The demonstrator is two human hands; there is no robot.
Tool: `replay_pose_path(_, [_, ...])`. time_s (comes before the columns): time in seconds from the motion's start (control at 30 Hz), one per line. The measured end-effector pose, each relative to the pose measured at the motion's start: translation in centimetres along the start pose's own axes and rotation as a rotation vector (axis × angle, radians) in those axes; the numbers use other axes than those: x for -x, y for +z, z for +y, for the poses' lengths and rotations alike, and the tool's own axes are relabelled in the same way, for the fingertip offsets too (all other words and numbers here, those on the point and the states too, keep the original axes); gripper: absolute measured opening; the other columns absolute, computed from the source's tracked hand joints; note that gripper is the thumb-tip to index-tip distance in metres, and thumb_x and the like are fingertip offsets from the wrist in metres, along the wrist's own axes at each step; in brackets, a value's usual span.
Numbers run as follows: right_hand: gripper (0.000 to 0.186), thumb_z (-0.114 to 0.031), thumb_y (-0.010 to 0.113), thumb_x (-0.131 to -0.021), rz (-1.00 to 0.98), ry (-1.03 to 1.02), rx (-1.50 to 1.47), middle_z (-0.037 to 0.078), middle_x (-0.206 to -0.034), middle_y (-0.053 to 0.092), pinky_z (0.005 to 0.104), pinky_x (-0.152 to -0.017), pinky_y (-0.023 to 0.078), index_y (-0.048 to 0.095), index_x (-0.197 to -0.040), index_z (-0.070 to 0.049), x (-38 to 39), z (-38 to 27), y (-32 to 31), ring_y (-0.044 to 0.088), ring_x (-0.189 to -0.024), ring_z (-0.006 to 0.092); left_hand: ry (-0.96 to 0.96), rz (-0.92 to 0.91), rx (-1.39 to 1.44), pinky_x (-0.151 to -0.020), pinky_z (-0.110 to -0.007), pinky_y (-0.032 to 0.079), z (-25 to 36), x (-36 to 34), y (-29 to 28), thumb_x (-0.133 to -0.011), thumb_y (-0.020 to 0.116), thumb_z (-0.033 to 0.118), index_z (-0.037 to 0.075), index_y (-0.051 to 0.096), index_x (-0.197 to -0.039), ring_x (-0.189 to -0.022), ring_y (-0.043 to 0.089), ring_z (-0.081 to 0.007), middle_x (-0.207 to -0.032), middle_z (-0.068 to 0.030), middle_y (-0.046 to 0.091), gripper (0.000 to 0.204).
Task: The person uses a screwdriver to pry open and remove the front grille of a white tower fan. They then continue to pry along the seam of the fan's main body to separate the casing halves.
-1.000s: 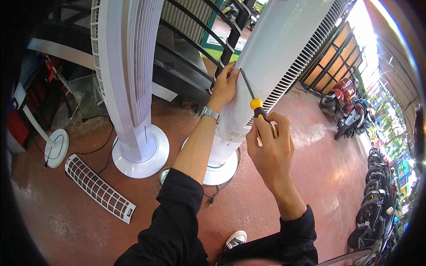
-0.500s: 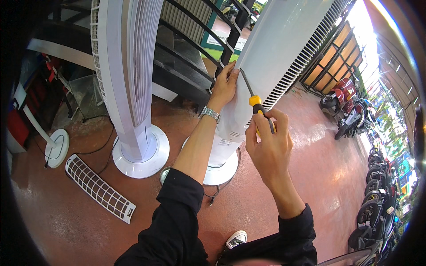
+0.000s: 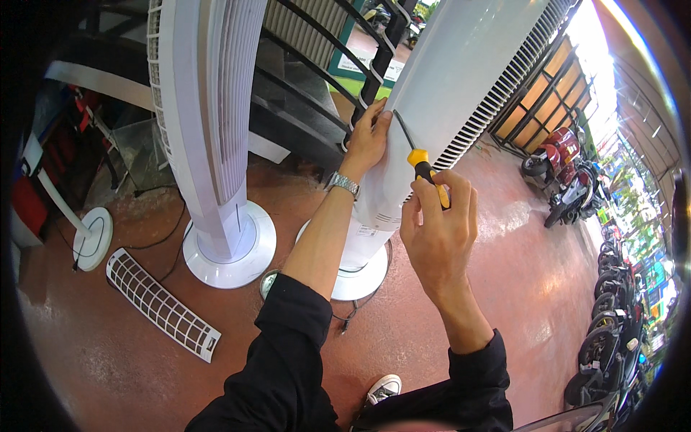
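Note:
A tall white tower fan (image 3: pixel 461 79) leans away in front of me, with dark slots along its right side and a round base on the floor. My left hand (image 3: pixel 366 147), with a metal watch on the wrist, grips the fan's left edge; its thumb lies on the white casing and the other fingers are partly hidden. In my right hand (image 3: pixel 444 234) is a yellow and black screwdriver (image 3: pixel 419 158), held by the handle in closed fingers. Its thin shaft slants up to the left, the tip at the casing close beside my left thumb. Any screw there is too small to see.
A second white tower fan (image 3: pixel 209 115) stands at the left on a round base. A white grid grille (image 3: pixel 162 306) lies on the reddish floor nearby, with cables around it. Black metal railings (image 3: pixel 302 90) rise behind the fans. Parked motorcycles (image 3: pixel 601 338) line the right side.
The screwdriver handle has turned slightly in my right hand, its fingers shifting around it. The fan and my left hand have moved very slightly right in the picture.

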State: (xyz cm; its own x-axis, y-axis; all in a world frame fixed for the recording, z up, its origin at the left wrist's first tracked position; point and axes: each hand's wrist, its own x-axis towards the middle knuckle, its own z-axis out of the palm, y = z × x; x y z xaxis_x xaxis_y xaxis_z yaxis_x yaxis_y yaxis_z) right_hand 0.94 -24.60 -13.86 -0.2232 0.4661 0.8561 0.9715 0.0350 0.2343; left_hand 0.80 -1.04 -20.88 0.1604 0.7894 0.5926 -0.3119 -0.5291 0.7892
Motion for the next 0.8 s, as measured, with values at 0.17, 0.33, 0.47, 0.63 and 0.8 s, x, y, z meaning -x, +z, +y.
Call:
replay_pose_path(0.17, [0.034, -0.003, 0.074, -0.084, 0.086, 0.097, -0.202, 0.012, -0.107, 0.056, 0.0377, -0.067, 0.058, 0.060, -0.115, -0.002, -0.3, 0.1, 0.8, 0.066, -0.086, 0.0302, -0.003, 0.001, -0.013, -0.103, -0.038, 0.045, -0.1, 0.0, -0.1, -0.105, 0.051, 0.037, 0.007, 0.051, -0.145, -0.120, 0.062, -0.0298, -0.130, -0.0205, 0.065, 0.050])
replay_pose_path(0.33, [0.042, -0.007, 0.075, -0.090, -0.036, 0.205, -0.209, 0.020, -0.117, 0.049, 0.0368, -0.073, 0.061, 0.049, -0.123, 0.000, 0.4, -0.8, 0.3, 0.067, -0.098, 0.0308, -0.007, 0.000, 0.000, -0.104, -0.039, 0.044, -0.2, -0.1, -0.1, -0.104, 0.050, 0.040, 0.008, 0.051, -0.145, -0.121, 0.062, -0.0300, -0.131, -0.0197, 0.064, 0.052])
replay_pose_path(0.47, [0.035, -0.004, 0.074, -0.088, 0.001, 0.229, -0.241, 0.018, -0.122, 0.045, 0.0378, -0.065, 0.057, 0.054, -0.117, 0.000, 0.5, -1.0, 0.2, 0.065, -0.081, 0.0275, 0.003, 0.000, -0.016, -0.104, -0.039, 0.044, -0.1, 0.0, -0.2, -0.104, 0.050, 0.041, 0.008, 0.051, -0.145, -0.122, 0.061, -0.0304, -0.132, -0.0199, 0.064, 0.052])
replay_pose_path(0.63, [0.031, 0.004, 0.070, -0.086, 0.031, 0.082, -0.246, 0.019, -0.122, 0.051, 0.0420, -0.078, 0.054, 0.056, -0.113, 0.001, 1.0, -0.2, 0.3, 0.061, -0.098, 0.0314, -0.019, 0.007, -0.062, -0.104, -0.039, 0.044, -0.3, -0.1, -0.2, -0.104, 0.050, 0.041, 0.008, 0.052, -0.144, -0.121, 0.061, -0.0310, -0.132, -0.0205, 0.064, 0.052])
replay_pose_path(0.8, [0.030, 0.007, 0.065, -0.087, 0.054, 0.118, -0.250, 0.019, -0.122, 0.053, 0.0426, -0.082, 0.055, 0.055, -0.114, 0.000, 1.1, -0.5, 0.9, 0.059, -0.104, 0.0340, 0.020, 0.008, -0.030, -0.103, -0.036, 0.045, -0.4, -0.1, -0.1, -0.106, 0.051, 0.037, 0.007, 0.052, -0.145, -0.119, 0.062, -0.0274, -0.129, -0.0201, 0.065, 0.049])
